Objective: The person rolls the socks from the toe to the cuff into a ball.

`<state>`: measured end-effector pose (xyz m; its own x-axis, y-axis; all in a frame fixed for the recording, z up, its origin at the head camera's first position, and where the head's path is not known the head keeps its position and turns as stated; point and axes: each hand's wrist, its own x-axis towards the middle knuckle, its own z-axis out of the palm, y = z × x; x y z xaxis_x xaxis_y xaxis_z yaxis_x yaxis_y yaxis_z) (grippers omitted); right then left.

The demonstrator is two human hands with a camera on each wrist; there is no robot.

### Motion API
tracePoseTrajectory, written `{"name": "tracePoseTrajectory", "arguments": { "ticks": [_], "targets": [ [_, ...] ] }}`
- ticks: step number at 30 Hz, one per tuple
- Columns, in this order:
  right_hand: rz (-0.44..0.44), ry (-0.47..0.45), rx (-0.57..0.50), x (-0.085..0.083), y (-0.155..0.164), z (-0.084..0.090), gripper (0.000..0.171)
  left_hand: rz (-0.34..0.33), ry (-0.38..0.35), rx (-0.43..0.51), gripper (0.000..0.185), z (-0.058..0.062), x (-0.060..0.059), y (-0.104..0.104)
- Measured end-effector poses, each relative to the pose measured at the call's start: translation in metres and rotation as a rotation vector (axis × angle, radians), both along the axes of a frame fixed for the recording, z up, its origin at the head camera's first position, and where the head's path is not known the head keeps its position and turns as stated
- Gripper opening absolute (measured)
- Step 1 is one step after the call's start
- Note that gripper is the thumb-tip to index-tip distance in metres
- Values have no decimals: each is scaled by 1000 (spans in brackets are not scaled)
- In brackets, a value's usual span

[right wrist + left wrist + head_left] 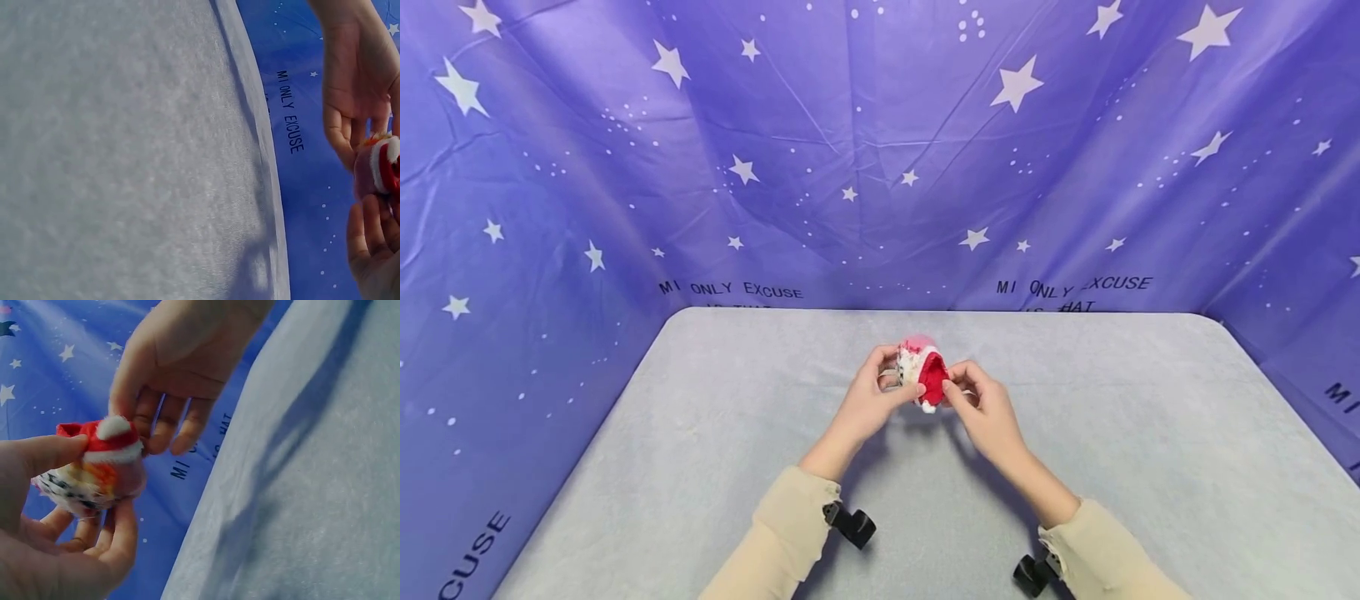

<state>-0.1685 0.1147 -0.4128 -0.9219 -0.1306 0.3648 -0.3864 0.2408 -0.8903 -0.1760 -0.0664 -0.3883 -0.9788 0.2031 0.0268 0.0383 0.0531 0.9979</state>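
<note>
Above the table, both hands hold a small fluffy plush ball (910,360) with pink, white, orange and black patches. A red Santa hat (933,379) with white trim and a white pom-pom sits on it. My left hand (868,398) grips the plush, with the thumb on the red cloth and the other fingers under the plush (78,487) in the left wrist view. At the hat's right edge, my right hand (988,410) pinches the cloth between thumb and forefinger. Only part of the hat (387,169) shows at the right wrist view's edge.
A pale grey cloth covers the table (700,467), which has rounded far corners. Behind and beside it hangs a purple-blue curtain (865,125) with white stars and black lettering. A small black camera (853,525) is strapped at each wrist over beige sleeves (782,533).
</note>
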Motion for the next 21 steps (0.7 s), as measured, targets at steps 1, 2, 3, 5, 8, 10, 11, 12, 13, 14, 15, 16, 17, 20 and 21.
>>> {"name": "tracePoseTrajectory", "arguments": {
  "ticks": [1,2,3,5,8,10,11,12,13,14,15,16,17,20,21],
  "targets": [
    [7,7,6,0,1,-1,6,11,-8,-10,54,0,-1,0],
    [14,9,10,0,2,-1,6,22,-15,-20,53,-1,-1,0],
    [22,10,12,0,3,-2,6,36,-20,-39,51,-1,-1,0],
    [49,15,10,1,6,-3,6,66,-16,-87,48,-3,-2,-1],
    [91,21,-15,4,9,-4,6,134,10,-172,44,-7,-5,-3],
    [118,33,-34,6,10,-4,6,172,34,-214,42,-8,-6,-4],
    [125,35,-44,7,11,-4,6,180,41,-225,41,-9,-7,-5],
    [126,35,-51,7,11,-4,6,179,50,-232,41,-9,-7,-5],
    [120,33,-53,7,11,-4,5,169,52,-236,41,-8,-6,-6],
    [110,27,-49,7,11,-4,5,149,50,-237,42,-7,-5,-6],
    [101,19,-46,6,11,-4,5,121,46,-232,43,-6,-4,-7],
    [86,7,-43,6,11,-5,6,90,34,-208,43,-5,-3,-7],
    [63,-7,-42,5,11,-5,6,58,23,-177,42,-4,-2,-7],
    [1,-46,-70,3,10,-5,10,-7,-10,-86,39,-2,0,-7],
    [-12,-53,-85,3,10,-4,12,-15,-16,-59,37,-2,0,-7]
  ]
}}
